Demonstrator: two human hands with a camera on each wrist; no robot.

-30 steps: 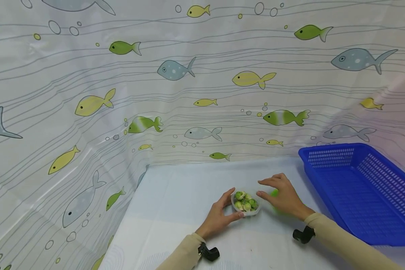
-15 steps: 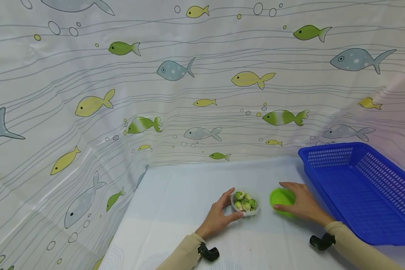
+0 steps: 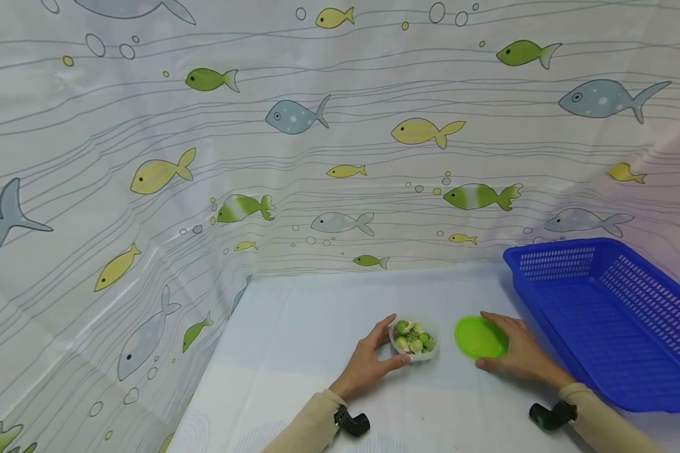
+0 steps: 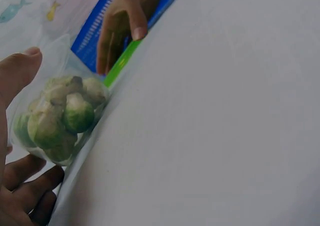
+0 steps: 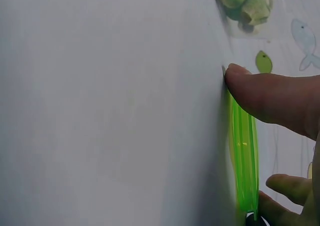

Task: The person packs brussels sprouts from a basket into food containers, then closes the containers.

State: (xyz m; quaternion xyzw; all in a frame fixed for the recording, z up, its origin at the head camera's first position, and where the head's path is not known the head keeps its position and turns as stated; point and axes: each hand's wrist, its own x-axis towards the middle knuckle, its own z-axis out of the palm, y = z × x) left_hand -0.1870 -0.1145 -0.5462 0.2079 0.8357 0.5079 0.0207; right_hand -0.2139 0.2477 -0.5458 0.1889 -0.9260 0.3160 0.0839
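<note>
A small clear plastic container (image 3: 425,358) full of Brussels sprouts (image 3: 412,338) stands upright on the white table. My left hand (image 3: 367,363) holds it from the left, thumb near the front rim and fingers round the back. To the right of it lies a round, bright green lid (image 3: 476,338), flat on the table. My right hand (image 3: 518,353) grips the lid by its right side. In the right wrist view the thumb (image 5: 270,98) lies at one edge of the green lid (image 5: 245,161), with fingers by the opposite edge.
A large blue plastic basket (image 3: 563,340) with slotted sides stands on the right, close beside the right hand and forearm. A white sheet printed with fish (image 3: 340,223) hangs behind the table (image 3: 317,314) and along its left.
My right hand has moved right, away from the container, and come round the green lid, which has shifted slightly right. My left hand has kept its place at the container.
</note>
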